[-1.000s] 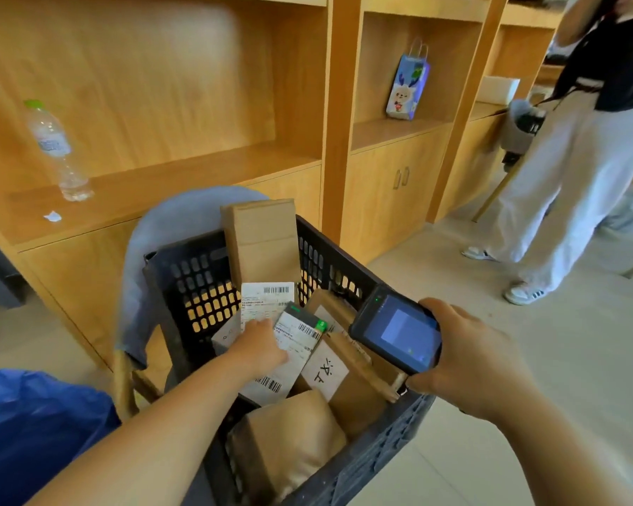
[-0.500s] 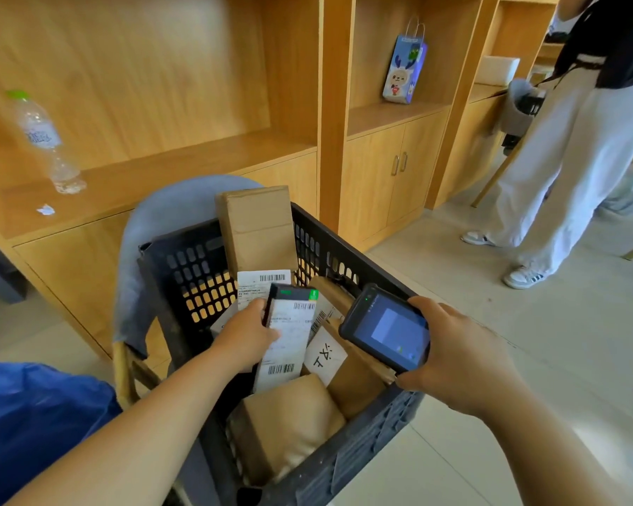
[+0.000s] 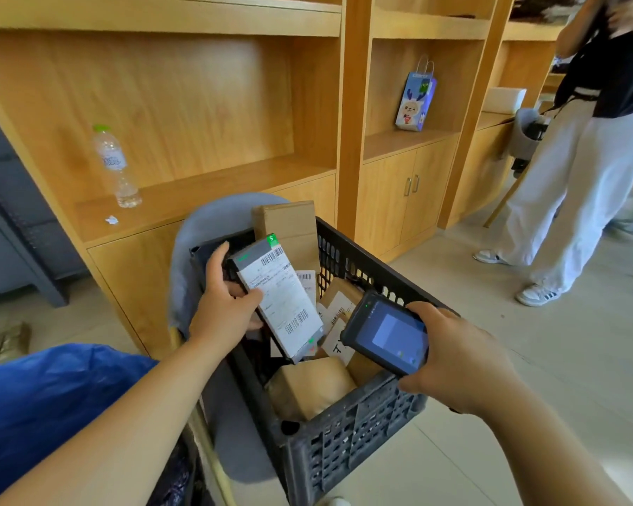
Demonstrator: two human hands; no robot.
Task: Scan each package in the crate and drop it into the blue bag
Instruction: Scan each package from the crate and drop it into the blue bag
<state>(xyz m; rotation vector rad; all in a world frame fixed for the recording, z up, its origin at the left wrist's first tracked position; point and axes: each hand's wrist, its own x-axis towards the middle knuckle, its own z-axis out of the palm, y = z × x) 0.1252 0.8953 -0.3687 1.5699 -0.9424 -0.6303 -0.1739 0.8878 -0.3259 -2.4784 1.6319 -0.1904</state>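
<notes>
A dark slotted crate (image 3: pixel 348 443) rests on a grey chair (image 3: pixel 198 228) in front of me. My left hand (image 3: pixel 223 304) grips a flat dark package (image 3: pixel 280 299) with a white barcode label, held tilted above the crate's left side. My right hand (image 3: pixel 457 356) holds a handheld scanner (image 3: pixel 386 334), screen lit, just right of the package and over the crate. Inside the crate lie several brown packages: a tall cardboard box (image 3: pixel 289 228) at the back, a padded parcel (image 3: pixel 313 387) at the front. The blue bag (image 3: pixel 44 399) bulges at lower left.
Wooden shelving and cabinets (image 3: pixel 410 191) stand behind the crate. A water bottle (image 3: pixel 114 166) and a small gift bag (image 3: pixel 415 100) sit on the shelves. A person in white trousers (image 3: pixel 578 199) stands at right on the tiled floor.
My left hand has lifted the labelled package out of the crate and raised it, label up. The scanner hand has stayed at the crate's right side.
</notes>
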